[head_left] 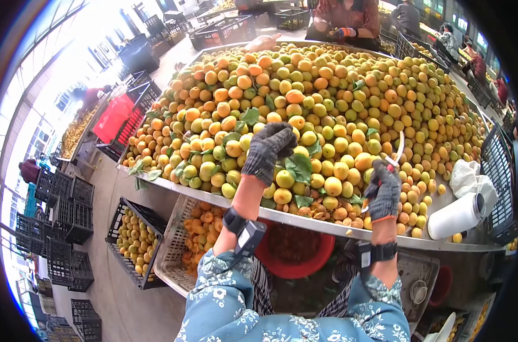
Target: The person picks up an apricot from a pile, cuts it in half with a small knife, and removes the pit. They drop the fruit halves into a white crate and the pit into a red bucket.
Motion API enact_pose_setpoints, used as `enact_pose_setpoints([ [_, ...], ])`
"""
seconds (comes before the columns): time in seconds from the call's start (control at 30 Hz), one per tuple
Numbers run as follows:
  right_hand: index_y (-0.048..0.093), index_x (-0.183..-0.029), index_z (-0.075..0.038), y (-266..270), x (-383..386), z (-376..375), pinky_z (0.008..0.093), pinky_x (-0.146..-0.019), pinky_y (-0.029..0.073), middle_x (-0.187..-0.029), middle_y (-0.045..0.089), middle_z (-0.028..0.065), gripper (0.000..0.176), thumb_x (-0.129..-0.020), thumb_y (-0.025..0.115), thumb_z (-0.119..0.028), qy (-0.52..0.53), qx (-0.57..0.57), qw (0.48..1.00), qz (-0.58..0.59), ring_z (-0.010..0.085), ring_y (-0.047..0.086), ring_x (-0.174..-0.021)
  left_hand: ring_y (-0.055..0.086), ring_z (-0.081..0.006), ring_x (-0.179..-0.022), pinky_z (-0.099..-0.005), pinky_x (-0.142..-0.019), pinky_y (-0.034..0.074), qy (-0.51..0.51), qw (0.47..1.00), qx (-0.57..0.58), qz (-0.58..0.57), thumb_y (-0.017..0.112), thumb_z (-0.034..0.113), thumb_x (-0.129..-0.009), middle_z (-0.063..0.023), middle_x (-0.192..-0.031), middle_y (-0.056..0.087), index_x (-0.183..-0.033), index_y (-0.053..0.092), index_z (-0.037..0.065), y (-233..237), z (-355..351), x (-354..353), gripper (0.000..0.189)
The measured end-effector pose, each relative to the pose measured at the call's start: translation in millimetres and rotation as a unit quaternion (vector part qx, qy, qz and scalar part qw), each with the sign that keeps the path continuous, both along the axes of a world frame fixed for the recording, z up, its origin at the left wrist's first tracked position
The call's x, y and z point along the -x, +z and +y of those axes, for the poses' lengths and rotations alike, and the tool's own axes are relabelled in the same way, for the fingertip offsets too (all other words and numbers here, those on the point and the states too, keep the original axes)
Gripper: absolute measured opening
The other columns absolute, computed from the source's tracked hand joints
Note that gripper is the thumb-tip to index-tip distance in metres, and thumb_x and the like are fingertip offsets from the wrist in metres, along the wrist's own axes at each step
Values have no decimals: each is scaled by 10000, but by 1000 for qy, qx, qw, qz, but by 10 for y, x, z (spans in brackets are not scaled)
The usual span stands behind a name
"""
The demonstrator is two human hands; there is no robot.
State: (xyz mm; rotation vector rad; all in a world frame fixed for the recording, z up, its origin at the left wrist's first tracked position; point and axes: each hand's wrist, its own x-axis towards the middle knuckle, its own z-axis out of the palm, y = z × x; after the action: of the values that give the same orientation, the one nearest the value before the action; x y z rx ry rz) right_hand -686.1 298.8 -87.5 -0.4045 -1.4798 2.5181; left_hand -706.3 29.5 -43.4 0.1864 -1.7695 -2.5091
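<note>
A big heap of yellow and orange apricots (327,85), some with green leaves, fills a large metal table (327,223). My left hand (267,149), in a dark knitted glove, reaches down onto the fruit near the front of the heap, fingers curled over apricots. My right hand (383,191), also gloved, is closed on a small pair of scissors (394,154) with blades pointing up, above the fruit at the table's front right. Both wrists carry black strapped devices.
Below the table's front edge stand a black crate of apricots (132,239), a pale crate of cut fruit (196,233) and a red basin (296,251). A white bottle (457,216) and cloth (470,178) lie at the right. Other people work at the far side. Black crates are stacked at left.
</note>
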Motion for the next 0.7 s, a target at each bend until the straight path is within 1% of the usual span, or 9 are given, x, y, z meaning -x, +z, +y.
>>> enact_pose_setpoints([
  [0.1, 628, -884, -74, -73, -124, -178, 198, -310, 296, -591, 525, -26, 127, -827, 702, -159, 47, -23, 999, -6, 66, 408, -360, 602, -100, -772, -238, -607, 507, 22, 996, 84, 27, 675, 178, -863, -29, -899, 654, -1033, 644, 61, 2, -43, 458, 208],
  [0.23, 644, -882, -44, 7, -194, -442, 192, -321, 300, -594, 550, -9, 132, -820, 700, -146, 119, -92, 987, -62, 65, 423, -352, 616, -154, -827, -281, -739, 512, 58, 965, 233, 109, 725, 141, -801, -63, -924, 668, -1041, 625, 6, -252, -213, 1149, 293],
  [0.33, 640, -890, -46, -126, -128, -483, 181, -348, 322, -607, 553, -17, 121, -813, 696, -121, 120, -116, 986, -10, 43, 431, -386, 641, -237, -898, -351, -816, 507, 66, 905, 415, 71, 783, 289, -730, -118, -986, 669, -1135, 612, 109, -306, -281, 1538, 476],
  [0.37, 637, -883, -38, -39, -149, -468, 200, -601, 446, -784, 595, -41, 91, -812, 685, -68, 137, -96, 985, -46, 53, 536, -688, 641, -237, -898, -351, -816, 507, 64, 904, 416, 69, 783, 289, -730, -118, -986, 669, -1135, 612, 109, -315, -250, 1628, 476],
  [0.43, 639, -903, -26, 59, -175, -471, 206, -630, 467, -800, 606, -26, 103, -816, 680, -64, 142, -87, 985, -51, 63, 556, -708, 622, -300, -969, -391, -866, 486, 134, 763, 628, 69, 792, 368, -714, -136, -1038, 662, -1150, 603, 108, -306, -129, 1774, 541],
  [0.47, 641, -922, -13, 68, -181, -464, 211, -659, 489, -815, 616, -12, 118, -820, 674, -61, 148, -80, 984, -55, 74, 576, -728, 622, -300, -969, -391, -866, 486, 132, 764, 628, 70, 792, 368, -714, -136, -1038, 662, -1150, 603, 108, -252, -70, 1811, 541],
  [0.53, 643, -961, 2, 59, -179, -433, 225, -705, 512, -833, 630, 10, 142, -829, 657, -48, 151, -96, 982, -57, 92, 601, -761, 505, -326, -1171, -451, -964, 412, 69, 643, 762, -27, 752, 557, -662, -106, -1191, 595, -1238, 563, 205, -134, 70, 1858, 701],
  [0.57, 642, -967, 3, 76, -191, -433, 226, -701, 513, -833, 630, 11, 147, -829, 656, -47, 156, -97, 981, -55, 96, 603, -760, 493, -319, -1172, -457, -955, 415, 104, 625, 773, -13, 763, 550, -647, -88, -1181, 595, -1211, 572, 206, -205, 110, 1884, 688],
  [0.7, 635, -969, 5, 71, -207, -452, 229, -700, 514, -831, 629, 19, 154, -827, 655, -50, 162, -86, 982, -54, 106, 608, -751, 535, -320, -1110, -467, -917, 433, 147, 665, 732, -17, 791, 502, -622, -94, -1090, 642, -1082, 617, 154, -267, 144, 1955, 602],
])
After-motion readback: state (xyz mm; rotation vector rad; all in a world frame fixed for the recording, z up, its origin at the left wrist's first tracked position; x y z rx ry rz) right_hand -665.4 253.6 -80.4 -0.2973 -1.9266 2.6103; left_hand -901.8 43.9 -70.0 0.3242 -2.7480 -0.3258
